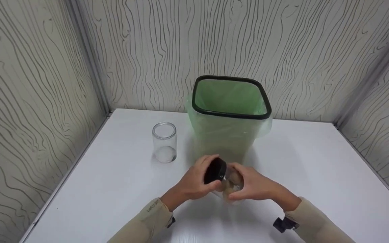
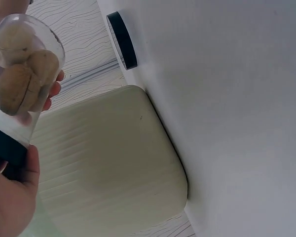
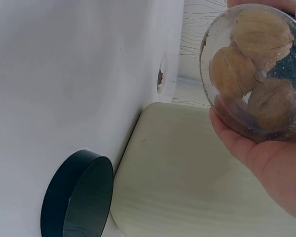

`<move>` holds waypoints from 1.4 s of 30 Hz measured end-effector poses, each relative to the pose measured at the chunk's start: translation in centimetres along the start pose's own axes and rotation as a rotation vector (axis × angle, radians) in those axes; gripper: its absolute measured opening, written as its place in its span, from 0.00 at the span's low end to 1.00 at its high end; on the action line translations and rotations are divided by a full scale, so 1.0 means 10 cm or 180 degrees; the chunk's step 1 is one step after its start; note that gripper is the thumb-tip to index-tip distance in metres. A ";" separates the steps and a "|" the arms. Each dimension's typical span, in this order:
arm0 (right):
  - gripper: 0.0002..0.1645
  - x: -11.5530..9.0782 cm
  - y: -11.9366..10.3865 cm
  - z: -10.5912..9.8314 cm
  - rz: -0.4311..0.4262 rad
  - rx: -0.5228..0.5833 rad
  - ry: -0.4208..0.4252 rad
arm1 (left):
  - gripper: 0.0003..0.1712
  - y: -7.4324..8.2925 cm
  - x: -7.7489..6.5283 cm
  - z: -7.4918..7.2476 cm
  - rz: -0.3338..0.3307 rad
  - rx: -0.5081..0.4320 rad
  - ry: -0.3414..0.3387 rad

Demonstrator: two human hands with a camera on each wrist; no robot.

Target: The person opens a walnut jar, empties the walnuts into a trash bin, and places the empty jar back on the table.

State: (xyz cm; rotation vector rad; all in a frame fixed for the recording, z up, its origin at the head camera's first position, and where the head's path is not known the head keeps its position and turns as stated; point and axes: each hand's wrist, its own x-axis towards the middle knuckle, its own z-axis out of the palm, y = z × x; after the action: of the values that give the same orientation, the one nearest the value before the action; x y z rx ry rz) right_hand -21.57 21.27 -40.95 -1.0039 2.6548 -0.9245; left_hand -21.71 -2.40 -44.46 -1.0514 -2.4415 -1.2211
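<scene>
Both hands hold a clear jar (image 3: 214, 42) in front of the bin. Its black lid (image 1: 216, 169) tilts toward the left. Fingers and thumb of my left hand (image 1: 194, 180) grip that lid. My right hand (image 1: 257, 185) is wrapped around the clear body near the base. Inside, several walnuts (image 2: 19, 89) show through the wall in the left wrist view and through the bottom in the right wrist view. The lid end points down in the left wrist view, and part of it lies behind the left hand's fingers.
A pale bin (image 1: 223, 141) with a green liner and black rim stands behind the hands. Left of it is an uncovered clear jar (image 1: 164, 143). A loose black lid (image 3: 79, 195) lies right of the bin, unseen in the head view. Wood-patterned panels (image 1: 154, 50) enclose the white table (image 1: 113, 189).
</scene>
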 end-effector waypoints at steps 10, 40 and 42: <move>0.49 0.02 0.01 0.02 -0.0081 0.0039 0.0056 | 0.40 0.01 0.02 -0.02 0.0083 0.0031 0.0108; 0.47 0.00 0.04 0.05 -0.0287 0.0058 0.0171 | 0.41 0.02 0.02 0.01 0.0052 0.0183 0.0096; 0.46 0.00 0.04 0.06 -0.0326 0.0083 0.0182 | 0.41 0.03 0.02 0.00 0.0039 0.0193 0.0091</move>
State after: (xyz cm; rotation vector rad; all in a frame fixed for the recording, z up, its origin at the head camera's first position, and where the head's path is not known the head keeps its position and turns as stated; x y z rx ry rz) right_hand -21.62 21.21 -41.63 -1.1334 2.6518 -1.0206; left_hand -21.65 -2.19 -44.25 -1.0238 -2.4309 -1.1428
